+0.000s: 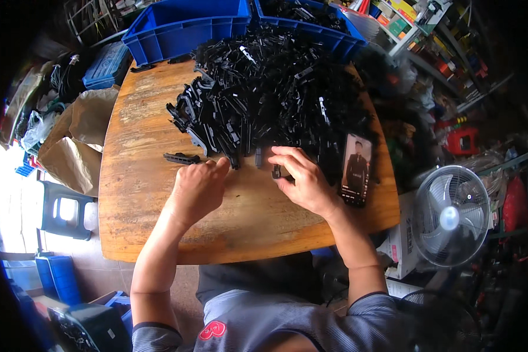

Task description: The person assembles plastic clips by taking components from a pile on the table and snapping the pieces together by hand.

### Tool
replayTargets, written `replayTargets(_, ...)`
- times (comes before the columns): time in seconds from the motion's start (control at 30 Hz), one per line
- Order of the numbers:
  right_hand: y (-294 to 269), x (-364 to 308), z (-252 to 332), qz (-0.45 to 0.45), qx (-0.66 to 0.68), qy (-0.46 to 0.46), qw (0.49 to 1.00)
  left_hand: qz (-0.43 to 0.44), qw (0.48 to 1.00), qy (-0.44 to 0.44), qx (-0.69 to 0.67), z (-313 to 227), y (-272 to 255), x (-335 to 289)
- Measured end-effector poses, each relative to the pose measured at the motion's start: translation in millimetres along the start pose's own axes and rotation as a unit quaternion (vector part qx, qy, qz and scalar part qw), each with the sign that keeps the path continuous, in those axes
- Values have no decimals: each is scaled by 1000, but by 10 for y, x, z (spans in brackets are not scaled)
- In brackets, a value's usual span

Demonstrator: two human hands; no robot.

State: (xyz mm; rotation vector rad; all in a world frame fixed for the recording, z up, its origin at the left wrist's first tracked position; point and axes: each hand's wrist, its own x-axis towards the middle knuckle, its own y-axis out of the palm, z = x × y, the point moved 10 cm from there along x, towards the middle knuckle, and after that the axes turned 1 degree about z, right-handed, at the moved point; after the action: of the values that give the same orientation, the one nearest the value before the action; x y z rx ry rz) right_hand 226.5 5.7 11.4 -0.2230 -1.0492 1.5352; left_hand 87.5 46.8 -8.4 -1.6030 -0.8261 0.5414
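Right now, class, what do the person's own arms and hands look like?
The left hand and right hand wear no gloves. The forearms are bare, with no watch or bracelet visible. The short sleeves are grey with fine stripes and a dark edge.

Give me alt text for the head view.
The right hand holds a small dark part over a wooden table, the left hand nearby, before a heap of black parts. A lit phone sits at right; blue bins stand behind.

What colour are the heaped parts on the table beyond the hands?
The heaped parts are mostly black; best seen in the head view.
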Motion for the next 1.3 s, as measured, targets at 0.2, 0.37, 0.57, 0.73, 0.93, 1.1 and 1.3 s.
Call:
replayTargets(0.2, -137, 12, 195, -38, -10, -74, 996, -17, 882, -29, -469, 79, -234, 86)
replayTargets(0.37, 69, -44, 314, 21, 146, -11, 989, -18, 668, -77, -740, 151, -4, 126)
replayTargets(0.57, -16, -5, 269, 8, 223, -29, 974, 38, 628, -86, -773, -148, 250, 123)
replayTargets(0.73, 23, -31, 96, 14, 336, 24, 941, 127, 632, -84, -760, -255, 406, 71)
replayTargets(0.93, -43, -7, 108, 14, 305, 60, 950, 91, 620, -67, -777, -253, 457, 136)
replayTargets(1.1, -117, 9, 97, 11, 222, 24, 975, 114, 671, -81, -728, -239, 450, 98)
replayTargets(1.3, -115, 28, 128, -13, 147, -4, 989, 67, 814, -62, -574, -210, 382, 105)
